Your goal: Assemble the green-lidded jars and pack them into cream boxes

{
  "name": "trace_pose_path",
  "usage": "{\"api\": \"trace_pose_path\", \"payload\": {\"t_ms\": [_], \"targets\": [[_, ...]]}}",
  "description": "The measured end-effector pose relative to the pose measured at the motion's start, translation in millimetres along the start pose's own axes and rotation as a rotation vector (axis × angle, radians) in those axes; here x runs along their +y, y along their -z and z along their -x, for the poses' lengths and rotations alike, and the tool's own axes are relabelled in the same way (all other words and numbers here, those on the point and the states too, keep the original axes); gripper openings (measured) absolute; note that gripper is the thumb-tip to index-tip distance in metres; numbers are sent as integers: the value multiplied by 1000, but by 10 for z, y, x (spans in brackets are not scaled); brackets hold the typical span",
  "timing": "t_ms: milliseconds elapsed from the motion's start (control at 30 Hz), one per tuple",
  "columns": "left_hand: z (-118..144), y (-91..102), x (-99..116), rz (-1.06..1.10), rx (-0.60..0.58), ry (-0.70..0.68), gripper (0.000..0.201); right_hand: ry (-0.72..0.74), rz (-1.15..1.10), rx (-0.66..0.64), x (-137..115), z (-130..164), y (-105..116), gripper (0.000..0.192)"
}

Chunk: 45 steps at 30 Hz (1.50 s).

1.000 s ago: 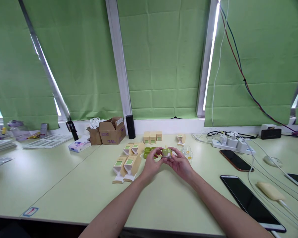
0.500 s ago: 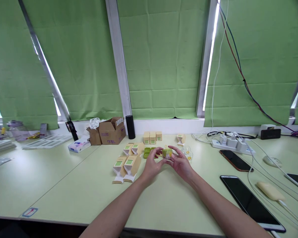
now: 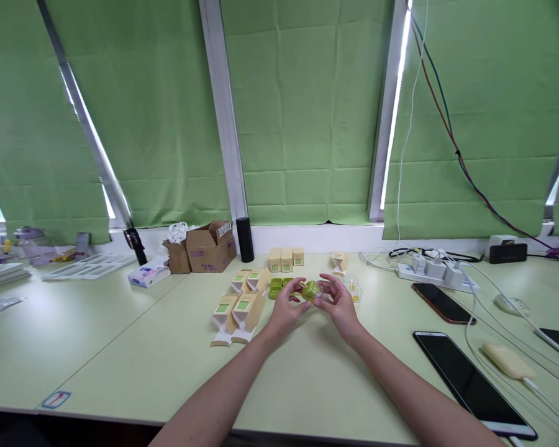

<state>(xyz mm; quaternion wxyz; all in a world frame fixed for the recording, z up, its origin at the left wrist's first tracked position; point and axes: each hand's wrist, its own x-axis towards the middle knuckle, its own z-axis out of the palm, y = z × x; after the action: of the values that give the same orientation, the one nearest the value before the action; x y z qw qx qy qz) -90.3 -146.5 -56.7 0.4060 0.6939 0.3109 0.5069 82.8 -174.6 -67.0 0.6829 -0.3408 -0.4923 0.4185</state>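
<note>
Two bare forearms — no sleeves, no jewellery

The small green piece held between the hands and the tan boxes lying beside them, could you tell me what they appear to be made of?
The small green piece, held by the left hand and the right hand, looks like moulded plastic: even olive colour, slight sheen, rounded edges. It is too small to be sure. The tan boxes look like matte kraft cardboard, with folded open flaps and green square labels.
</note>
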Motion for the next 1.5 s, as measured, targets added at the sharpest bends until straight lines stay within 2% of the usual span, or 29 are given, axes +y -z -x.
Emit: {"api": "trace_pose_path", "payload": {"t_ms": [467, 633, 767, 933, 1033, 1233, 1500], "targets": [[-9, -34, 34, -126, 35, 30, 48, 26, 63, -32, -2, 5, 5, 64], [68, -31, 82, -289, 33, -41, 44, 120, 190, 130, -14, -24, 44, 41], [96, -25, 63, -420, -41, -75, 44, 153, 331, 272, -13, -98, 148, 27], [106, -17, 34, -520, -113, -70, 45, 202, 512, 438, 2, -292, 424, 28], [114, -14, 27, -550, -130, -76, 44, 181, 698, 474, 27, -447, 610, 32], [135, -19, 19, -581, -121, -98, 46, 100, 1032, 316, 35, -763, 825, 30], [164, -43, 159, -711, -209, -15, 47, -41, 1433, -85, 9, -1087, 843, 31]]}}
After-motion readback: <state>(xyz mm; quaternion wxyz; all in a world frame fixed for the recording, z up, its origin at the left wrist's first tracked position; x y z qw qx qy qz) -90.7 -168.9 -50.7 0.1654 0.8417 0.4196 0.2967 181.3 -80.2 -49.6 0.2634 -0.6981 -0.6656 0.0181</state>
